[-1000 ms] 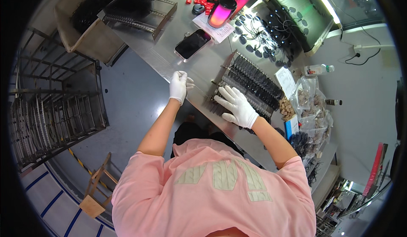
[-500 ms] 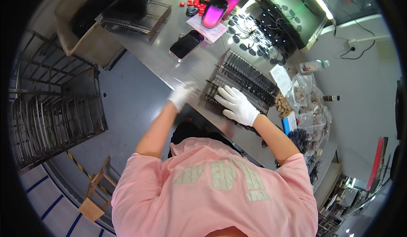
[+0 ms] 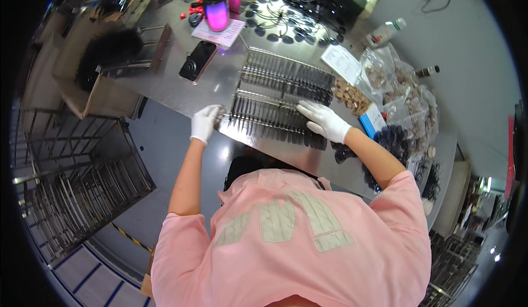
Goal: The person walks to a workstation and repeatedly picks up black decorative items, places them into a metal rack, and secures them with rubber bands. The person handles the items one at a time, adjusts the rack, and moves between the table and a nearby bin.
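Observation:
A metal rack [image 3: 242,92] with rows of narrow dark pieces lies on the steel table in front of me. My left hand [image 3: 205,124], in a white glove, is at the table's near edge beside the rack's left end. Its fingers are curled together, and what they may hold is too small to make out. My right hand [image 3: 324,121], also gloved in white, rests with fingers stretched out over the right ends of the rows. Its fingertips touch or hover just above the dark pieces; I cannot tell which.
A phone [image 3: 198,61] and a glowing purple speaker [image 3: 216,13] stand beyond my left hand. Dark oval parts [image 3: 275,18] lie at the back. To the right are brown blocks [image 3: 350,95], plastic bags [image 3: 404,95], a paper sheet [image 3: 340,58] and a bottle [image 3: 386,32].
My view has shifted, and the table items sit further left. My left hand has moved away from the rack along the table edge. My right hand has slid toward the rack's right end.

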The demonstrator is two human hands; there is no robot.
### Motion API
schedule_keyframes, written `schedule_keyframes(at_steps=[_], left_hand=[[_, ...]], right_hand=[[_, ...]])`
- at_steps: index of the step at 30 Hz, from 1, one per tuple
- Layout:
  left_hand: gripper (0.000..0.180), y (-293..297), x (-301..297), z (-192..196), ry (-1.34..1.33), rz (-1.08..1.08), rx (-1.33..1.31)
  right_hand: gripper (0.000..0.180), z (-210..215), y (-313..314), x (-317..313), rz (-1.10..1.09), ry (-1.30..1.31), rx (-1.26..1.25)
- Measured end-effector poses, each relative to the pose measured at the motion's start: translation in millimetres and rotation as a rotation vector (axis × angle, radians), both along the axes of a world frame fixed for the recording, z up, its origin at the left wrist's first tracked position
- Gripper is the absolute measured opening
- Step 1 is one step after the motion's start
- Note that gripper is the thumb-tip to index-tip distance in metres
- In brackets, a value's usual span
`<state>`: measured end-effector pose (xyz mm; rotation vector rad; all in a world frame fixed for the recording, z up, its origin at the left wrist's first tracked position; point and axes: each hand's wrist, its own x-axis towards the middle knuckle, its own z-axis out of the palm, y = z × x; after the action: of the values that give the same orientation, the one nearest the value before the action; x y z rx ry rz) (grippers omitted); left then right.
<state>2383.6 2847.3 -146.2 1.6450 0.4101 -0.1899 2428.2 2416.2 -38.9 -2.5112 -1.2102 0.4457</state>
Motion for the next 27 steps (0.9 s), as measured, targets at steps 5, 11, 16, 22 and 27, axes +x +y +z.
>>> schedule_keyframes(at_steps=[5,11,16,22,27], left_hand=[[0.026,-38.6,-25.3,15.4,-0.157,-0.074,0.455],[0.041,-59.5,-40.0,21.7,-0.18,-0.045,0.928],[0.042,-55.4,-46.3,3.1,-0.274,-0.047,0.994],[0.013,-12.9,-21.0,10.1,-0.098,-0.194,0.528],[0.012,-23.4,-22.3,13.7,-0.201,-0.264,0.556]], right_hand=[[0.063,-20.2,-0.5,-3.9,-0.063,-0.015,0.117],[0.069,-2.8,3.2,-24.6,-0.005,-0.217,0.34],[0.042,-0.2,-25.5,-55.6,-0.466,-0.293,0.577],[0.014,-33.4,-49.1,-158.7,-1.086,0.24,0.614],[0.022,-71.7,1.6,-185.2,-0.945,0.631,0.531]])
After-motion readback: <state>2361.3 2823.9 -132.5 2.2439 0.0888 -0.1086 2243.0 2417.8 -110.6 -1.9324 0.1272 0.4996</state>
